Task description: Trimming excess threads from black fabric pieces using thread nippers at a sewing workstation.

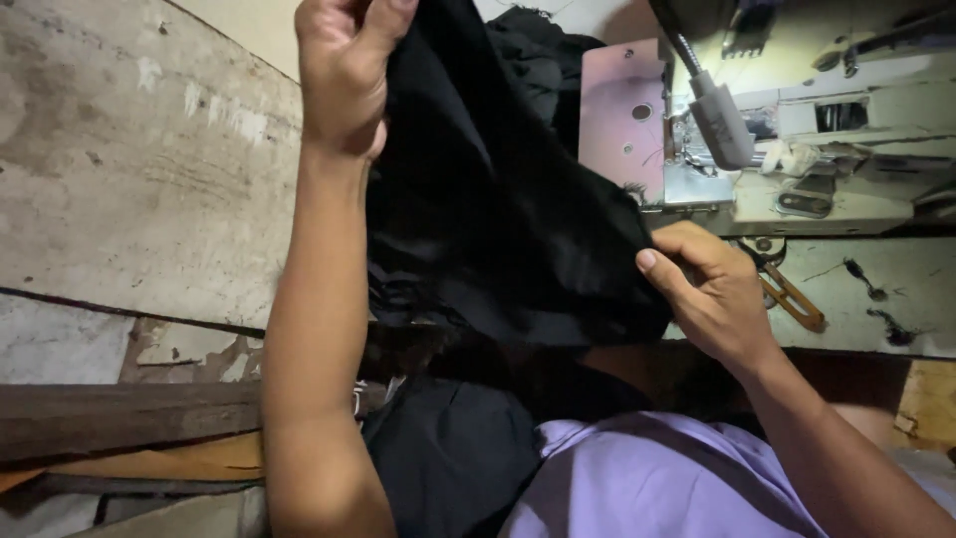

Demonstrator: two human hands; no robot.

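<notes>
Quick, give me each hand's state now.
Left hand: closed, gripping the black fabric up high.
Right hand: closed, pinching the fabric's lower edge.

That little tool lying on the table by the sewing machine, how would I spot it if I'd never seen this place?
Start at the sewing machine at the upper right, then drop to the pale table beneath it. Just past the right hand, which pinches the black cloth, lie small thread snips. Their yellowish-brown handle sets them apart from the dark thread scraps nearby.
</notes>
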